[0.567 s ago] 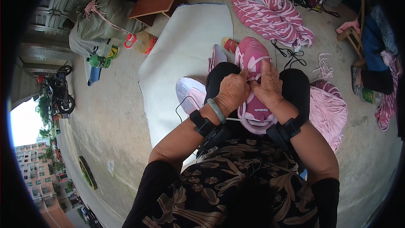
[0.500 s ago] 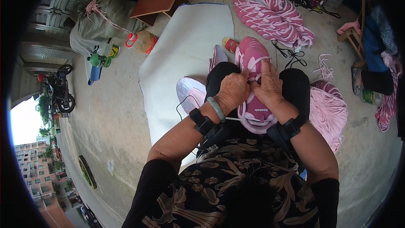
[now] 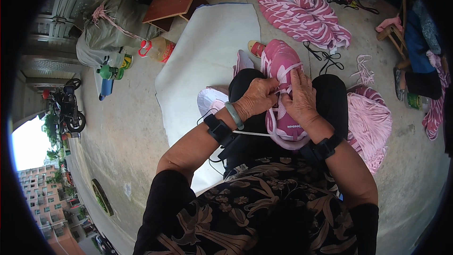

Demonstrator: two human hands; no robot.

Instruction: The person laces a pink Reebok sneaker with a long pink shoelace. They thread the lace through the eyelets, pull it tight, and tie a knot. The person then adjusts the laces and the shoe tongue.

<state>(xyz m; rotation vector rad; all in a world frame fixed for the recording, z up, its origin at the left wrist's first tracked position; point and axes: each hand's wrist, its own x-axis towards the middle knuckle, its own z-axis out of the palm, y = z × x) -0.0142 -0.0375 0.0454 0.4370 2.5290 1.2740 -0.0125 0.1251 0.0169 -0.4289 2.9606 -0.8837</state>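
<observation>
A pink sneaker upper [image 3: 289, 117] rests across my lap between my black-trousered knees, its toe pointing away from me. My left hand [image 3: 258, 96] is at its lacing, thumb and fingers pinched together on a pale shoelace [image 3: 255, 134] near the eyelets; the tip of the pinch is partly hidden. Another length of lace runs past my left wrist to the heel. My right hand [image 3: 300, 98] holds the upper's right side, fingers stretched along it and thumb by the lace rows.
A white sheet [image 3: 207, 52] covers the ground ahead, left. More pink uppers lie bundled [image 3: 304, 16] far right and in a pile [image 3: 370, 120] beside my right knee. A bottle [image 3: 158, 49], a wooden stool [image 3: 172, 7] and black cords [image 3: 325, 61] are around. Someone sits at the right [image 3: 422, 56].
My left hand has turned slightly, and its fingers have shifted at the eyelets, with lace now showing beside them. My right hand stays on the upper.
</observation>
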